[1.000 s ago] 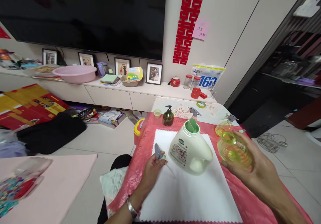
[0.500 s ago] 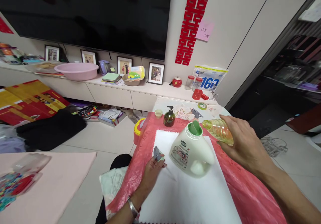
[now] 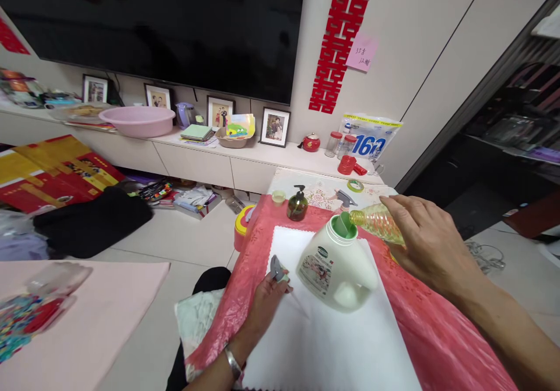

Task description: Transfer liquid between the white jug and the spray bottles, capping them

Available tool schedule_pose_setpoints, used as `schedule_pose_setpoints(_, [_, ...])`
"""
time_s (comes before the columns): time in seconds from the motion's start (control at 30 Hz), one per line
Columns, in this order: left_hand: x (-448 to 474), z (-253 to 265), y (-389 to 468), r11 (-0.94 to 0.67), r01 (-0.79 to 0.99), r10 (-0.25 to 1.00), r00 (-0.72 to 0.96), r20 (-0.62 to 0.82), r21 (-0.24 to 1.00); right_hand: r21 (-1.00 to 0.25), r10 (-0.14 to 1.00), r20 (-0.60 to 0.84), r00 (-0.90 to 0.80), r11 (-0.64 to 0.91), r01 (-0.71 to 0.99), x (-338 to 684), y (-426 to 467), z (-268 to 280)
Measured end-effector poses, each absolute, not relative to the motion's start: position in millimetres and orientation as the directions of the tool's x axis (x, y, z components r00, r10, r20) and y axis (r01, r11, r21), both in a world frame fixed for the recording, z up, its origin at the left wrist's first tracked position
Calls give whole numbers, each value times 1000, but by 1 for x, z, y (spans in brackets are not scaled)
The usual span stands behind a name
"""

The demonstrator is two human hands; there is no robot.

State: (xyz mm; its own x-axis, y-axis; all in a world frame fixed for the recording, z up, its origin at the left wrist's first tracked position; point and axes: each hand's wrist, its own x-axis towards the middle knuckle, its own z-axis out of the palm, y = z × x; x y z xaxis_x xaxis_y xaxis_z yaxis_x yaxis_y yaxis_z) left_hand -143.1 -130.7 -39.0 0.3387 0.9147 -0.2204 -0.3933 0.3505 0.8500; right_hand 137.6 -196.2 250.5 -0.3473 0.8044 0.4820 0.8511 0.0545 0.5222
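My right hand (image 3: pixel 422 239) is closed around a clear yellowish bottle (image 3: pixel 380 223), tipped nearly level with its mouth pointing left. That mouth is at the green-rimmed opening of a pale detergent jug (image 3: pixel 336 274); I cannot tell if they touch or if liquid flows. The jug stands upright on a white mat (image 3: pixel 319 350). To its left, my left hand (image 3: pixel 269 295) grips a grey trigger spray head (image 3: pixel 276 268), its thin tube reaching over the mat. Behind the jug are a dark green pump bottle (image 3: pixel 297 204) and another grey spray head (image 3: pixel 345 197).
A red plastic cover (image 3: pixel 437 315) lies beneath the mat. A small cup (image 3: pixel 279 197) and a roll of green tape (image 3: pixel 355 185) sit toward the table's back. Beyond, a low white cabinet (image 3: pixel 196 157) holds a pink basin (image 3: pixel 137 121), photo frames and red-lidded jars.
My right hand has brought the bottle slightly left and flatter, its mouth closer to the jug's opening. The left hand keeps its hold on the spray head. The view has shifted slightly.
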Motion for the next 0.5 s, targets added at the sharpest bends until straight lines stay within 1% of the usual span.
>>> schedule_pose_setpoints(0.13, [-143, -39, -130, 345, -383, 917, 334, -220, 857, 561, 802, 468, -370, 54, 826, 135, -194, 256])
schedule_pose_setpoints(0.37, [-141, -36, -130, 332, -394, 921, 332, -204, 857, 588, 806, 452, -382, 53, 807, 136, -192, 261])
schedule_pose_setpoints(0.5, [-141, -32, -131, 339, -395, 922, 319, -218, 854, 617, 804, 443, -396, 47, 786, 136, -192, 266])
